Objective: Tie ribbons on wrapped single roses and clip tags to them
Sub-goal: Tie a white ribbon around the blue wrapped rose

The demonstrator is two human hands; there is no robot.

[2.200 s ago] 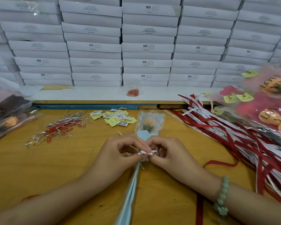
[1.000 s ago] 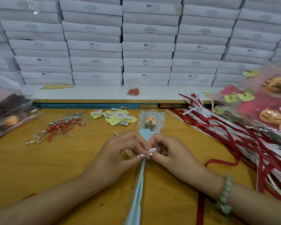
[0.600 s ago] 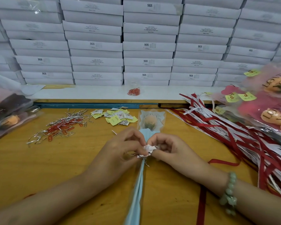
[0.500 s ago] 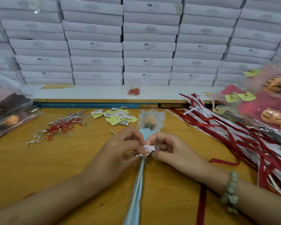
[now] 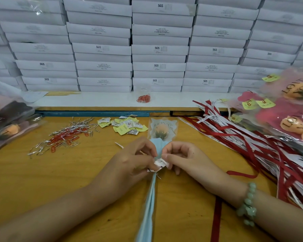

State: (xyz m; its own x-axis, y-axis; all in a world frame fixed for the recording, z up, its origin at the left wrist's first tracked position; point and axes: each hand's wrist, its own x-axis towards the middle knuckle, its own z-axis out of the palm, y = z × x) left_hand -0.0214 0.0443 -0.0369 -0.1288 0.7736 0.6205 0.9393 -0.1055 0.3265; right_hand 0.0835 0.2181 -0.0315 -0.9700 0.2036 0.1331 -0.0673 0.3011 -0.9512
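A single wrapped rose (image 5: 162,131) lies on the wooden table, its peach bloom in clear film pointing away from me and its pale blue wrap (image 5: 148,206) running toward me. A white printed ribbon (image 5: 159,163) is bunched at the neck of the wrap. My left hand (image 5: 129,163) pinches the ribbon from the left, and my right hand (image 5: 182,158) pinches it from the right. A loose pile of yellow and white tags (image 5: 124,126) sits just behind my hands. Red and silver paper clips (image 5: 65,137) are scattered at the left.
A heap of red and white ribbons (image 5: 248,145) covers the right side, with wrapped roses (image 5: 290,119) stacked on it. More wrapped roses (image 5: 5,119) lie at the far left. White boxes (image 5: 157,49) form a wall behind a white shelf holding a cup of red clips (image 5: 143,96).
Both hands stay at the neck of the wrap, working the white ribbon. The ribbon has gone from a flat strip between the fingers to a tighter bunch. The rose has shifted slightly.
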